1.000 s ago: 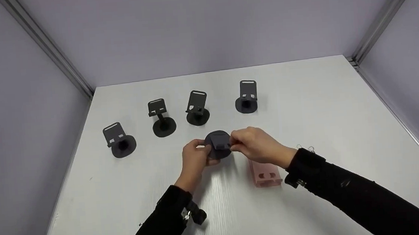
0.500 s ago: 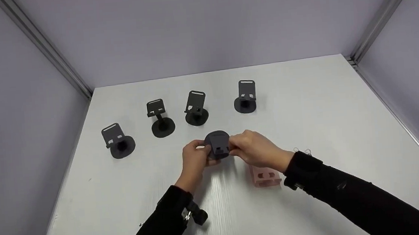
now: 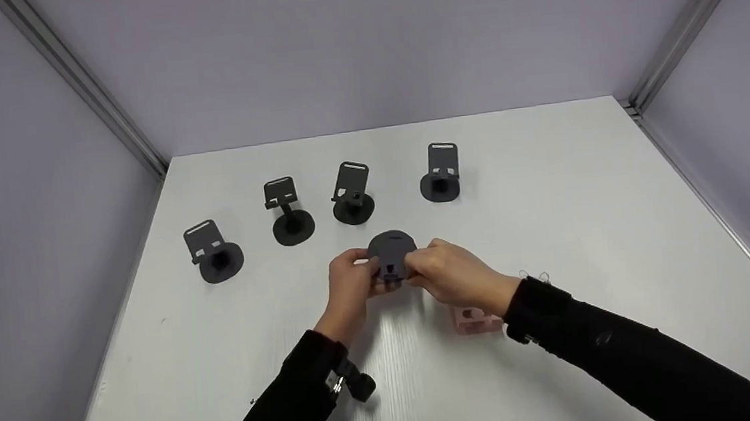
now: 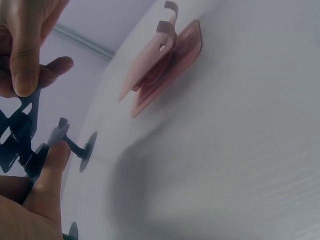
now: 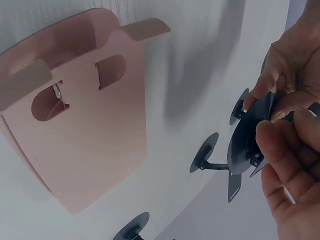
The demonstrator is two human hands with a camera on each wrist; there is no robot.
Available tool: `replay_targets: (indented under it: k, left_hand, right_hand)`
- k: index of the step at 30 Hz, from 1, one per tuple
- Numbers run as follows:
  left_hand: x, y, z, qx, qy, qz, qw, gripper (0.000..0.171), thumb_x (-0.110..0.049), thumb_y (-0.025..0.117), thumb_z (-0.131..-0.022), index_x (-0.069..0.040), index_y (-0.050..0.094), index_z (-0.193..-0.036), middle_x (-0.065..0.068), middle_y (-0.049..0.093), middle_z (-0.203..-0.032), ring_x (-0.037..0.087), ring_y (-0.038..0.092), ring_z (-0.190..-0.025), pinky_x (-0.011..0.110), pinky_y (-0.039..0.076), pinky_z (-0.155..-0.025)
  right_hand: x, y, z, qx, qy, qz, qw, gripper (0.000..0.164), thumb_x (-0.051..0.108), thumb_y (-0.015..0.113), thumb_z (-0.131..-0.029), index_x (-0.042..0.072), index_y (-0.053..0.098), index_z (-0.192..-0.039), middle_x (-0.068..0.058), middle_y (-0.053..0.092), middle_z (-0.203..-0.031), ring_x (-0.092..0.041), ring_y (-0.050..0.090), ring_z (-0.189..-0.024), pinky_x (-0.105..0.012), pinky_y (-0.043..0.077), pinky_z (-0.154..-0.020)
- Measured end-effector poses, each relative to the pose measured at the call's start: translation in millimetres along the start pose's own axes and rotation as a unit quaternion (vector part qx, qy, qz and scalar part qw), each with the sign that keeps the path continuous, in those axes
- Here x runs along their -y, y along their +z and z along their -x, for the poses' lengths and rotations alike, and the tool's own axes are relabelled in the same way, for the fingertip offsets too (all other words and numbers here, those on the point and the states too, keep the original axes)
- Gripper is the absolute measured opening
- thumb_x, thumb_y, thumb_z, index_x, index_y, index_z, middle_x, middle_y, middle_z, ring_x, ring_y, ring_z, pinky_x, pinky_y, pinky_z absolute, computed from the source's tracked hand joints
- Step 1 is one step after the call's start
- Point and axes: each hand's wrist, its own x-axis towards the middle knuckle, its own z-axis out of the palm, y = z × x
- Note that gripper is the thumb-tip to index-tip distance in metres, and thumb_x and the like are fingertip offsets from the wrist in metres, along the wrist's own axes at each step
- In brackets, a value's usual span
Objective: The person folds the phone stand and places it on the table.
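Both hands hold a dark grey phone stand (image 3: 391, 248) with a round base, above the middle of the white table. My left hand (image 3: 348, 281) grips the round base from the left, thumb on its edge. From the right, my right hand (image 3: 450, 271) pinches the stand's folding plate by its side. In the left wrist view, the cut-out plate (image 4: 22, 125) shows between the left thumb and the right fingers. The right wrist view has the disc-shaped base (image 5: 245, 145) seen edge-on, fingers of both hands around it. Fingers hide much of the hinge.
A folded pink phone stand (image 3: 477, 323) lies just below the right wrist. Several more dark phone stands stand farther back: one at the left (image 3: 218, 257), two nearer the middle, one at the right (image 3: 441, 182). Pale walls (image 3: 362, 51) enclose the table.
The plate of the held stand has swung down flatter over its base. My right hand has shifted slightly left and down with it. The left hand has barely moved.
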Motion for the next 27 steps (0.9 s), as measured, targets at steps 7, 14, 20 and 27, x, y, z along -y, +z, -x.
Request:
replay_targets:
  k: [7,14,20,27]
  left_hand:
    - [-3.8,2.7,2.1,-0.005,-0.001,-0.028,0.9996,0.022,-0.001,0.057,-0.099,0.01,0.062,-0.117,0.017,0.07,-0.088,0.015,0.072,-0.065,0.029,0.062,-0.062]
    - [-4.5,2.6,5.0,-0.009,0.001,-0.039,0.9992,0.023,-0.003,0.058,-0.099,0.009,0.063,-0.118,0.017,0.071,-0.09,0.015,0.072,-0.067,0.028,0.061,-0.061]
    - [-4.3,0.8,4.9,-0.013,-0.011,-0.045,0.9988,0.02,-0.005,0.058,-0.1,0.006,0.063,-0.116,0.009,0.065,-0.082,0.01,0.065,-0.061,0.023,0.057,-0.056]
    - [-1.5,-3.1,6.5,0.019,-0.023,-0.026,0.9992,0.024,-0.006,0.057,-0.101,0.007,0.06,-0.121,0.014,0.068,-0.091,0.012,0.069,-0.066,0.025,0.06,-0.062]
  right_hand:
    - [1.2,9.7,4.9,-0.005,-0.034,0.036,0.999,0.024,0.006,0.079,-0.087,0.007,0.055,-0.081,-0.002,0.064,-0.074,-0.017,0.059,-0.067,-0.034,0.048,-0.068]
    - [2.8,16.3,8.1,-0.008,-0.046,0.065,0.997,0.022,0.007,0.077,-0.088,0.008,0.056,-0.082,-0.001,0.063,-0.074,-0.017,0.06,-0.067,-0.033,0.048,-0.068]
    - [3.8,18.9,8.7,-0.02,-0.05,0.099,0.994,0.026,0.009,0.075,-0.09,0.01,0.051,-0.081,0.001,0.058,-0.07,-0.015,0.06,-0.064,-0.032,0.046,-0.066]
    - [1.8,17.0,11.5,-0.018,-0.05,0.086,0.995,0.025,0.009,0.073,-0.092,0.01,0.05,-0.084,0.001,0.057,-0.071,-0.016,0.058,-0.065,-0.032,0.047,-0.068]
